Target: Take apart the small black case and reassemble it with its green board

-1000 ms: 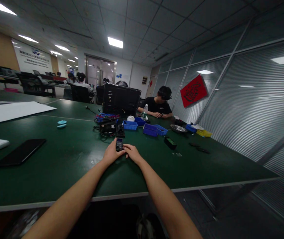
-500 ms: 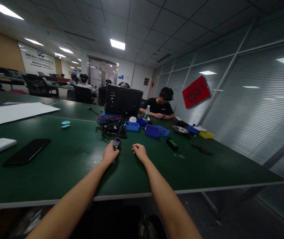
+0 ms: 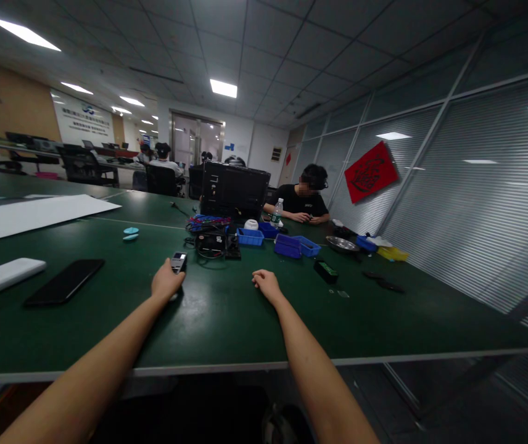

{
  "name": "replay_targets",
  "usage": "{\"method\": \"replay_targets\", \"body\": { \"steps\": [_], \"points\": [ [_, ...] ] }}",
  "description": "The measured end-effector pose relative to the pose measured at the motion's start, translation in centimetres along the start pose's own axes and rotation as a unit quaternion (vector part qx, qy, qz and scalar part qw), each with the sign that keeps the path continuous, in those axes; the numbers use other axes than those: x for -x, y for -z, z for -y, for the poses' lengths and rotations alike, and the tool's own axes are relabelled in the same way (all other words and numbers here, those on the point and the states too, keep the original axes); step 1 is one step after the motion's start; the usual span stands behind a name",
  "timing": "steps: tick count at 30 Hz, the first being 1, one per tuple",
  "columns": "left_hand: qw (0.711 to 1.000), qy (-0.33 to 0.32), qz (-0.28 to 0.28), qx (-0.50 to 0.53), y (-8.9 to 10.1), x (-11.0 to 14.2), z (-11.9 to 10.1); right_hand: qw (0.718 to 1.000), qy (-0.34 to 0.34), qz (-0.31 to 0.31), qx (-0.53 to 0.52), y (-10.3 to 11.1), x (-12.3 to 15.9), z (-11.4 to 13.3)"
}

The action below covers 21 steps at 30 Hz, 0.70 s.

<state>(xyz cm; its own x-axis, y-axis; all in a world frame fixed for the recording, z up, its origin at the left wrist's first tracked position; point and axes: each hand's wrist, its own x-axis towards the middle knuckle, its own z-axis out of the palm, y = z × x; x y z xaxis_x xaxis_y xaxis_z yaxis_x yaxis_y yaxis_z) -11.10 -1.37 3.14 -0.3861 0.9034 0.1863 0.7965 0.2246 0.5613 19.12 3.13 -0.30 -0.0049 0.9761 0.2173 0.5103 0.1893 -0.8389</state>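
My left hand point(image 3: 168, 280) is wrapped round a small grey handheld device point(image 3: 179, 261) with a screen and keys. The device's screen end points away from me, and its lower part is hidden in my palm. What kind of device it is, I cannot tell. Over the green table point(image 3: 218, 333), my right hand point(image 3: 267, 284) rests with its fingers curled in, and nothing shows in them. Left of my left hand lie a black phone-like slab point(image 3: 65, 282) and a long white object point(image 3: 2, 277). A turquoise object point(image 3: 130, 234) sits farther back.
Beyond my hands stand a black monitor point(image 3: 235, 191), tangled cables point(image 3: 206, 225), a blue tray point(image 3: 250, 237) and a bottle point(image 3: 277, 211). To the right are a black-and-green box point(image 3: 325, 271) and a metal dish point(image 3: 342, 244). A person point(image 3: 308, 200) sits across the table.
My left hand has moved left with the handheld device, away from my right hand. My right hand stays nearly in place. The whole view has shifted slightly.
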Motion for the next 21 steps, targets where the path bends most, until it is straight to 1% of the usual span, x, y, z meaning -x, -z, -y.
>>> {"method": "replay_targets", "body": {
  "steps": [5,8,12,16,19,21],
  "points": [
    [0.996,0.069,-0.051,-0.006,2.7,-1.4,3.8,1.000,0.003,0.002,-0.001,-0.1,-0.1,-0.3],
    [0.990,0.116,-0.082,0.002,3.9,-1.6,5.2,1.000,0.009,0.004,0.002,-0.1,-0.2,-0.5],
    [0.977,0.158,-0.143,0.023,4.8,-1.4,5.9,1.000,0.013,0.004,0.002,-0.1,-0.2,-0.5],
    [0.963,0.182,-0.192,0.054,4.9,-1.6,6.0,1.000,0.016,0.005,-0.010,-0.1,-0.3,-0.6],
    [0.963,0.174,-0.193,0.069,4.7,-2.1,6.2,1.000,0.018,0.004,-0.017,-0.2,-0.4,-0.9],
    [0.969,0.162,-0.175,0.069,4.6,-2.4,6.4,1.000,0.018,0.004,-0.017,-0.2,-0.6,-1.1]
  ]
}}
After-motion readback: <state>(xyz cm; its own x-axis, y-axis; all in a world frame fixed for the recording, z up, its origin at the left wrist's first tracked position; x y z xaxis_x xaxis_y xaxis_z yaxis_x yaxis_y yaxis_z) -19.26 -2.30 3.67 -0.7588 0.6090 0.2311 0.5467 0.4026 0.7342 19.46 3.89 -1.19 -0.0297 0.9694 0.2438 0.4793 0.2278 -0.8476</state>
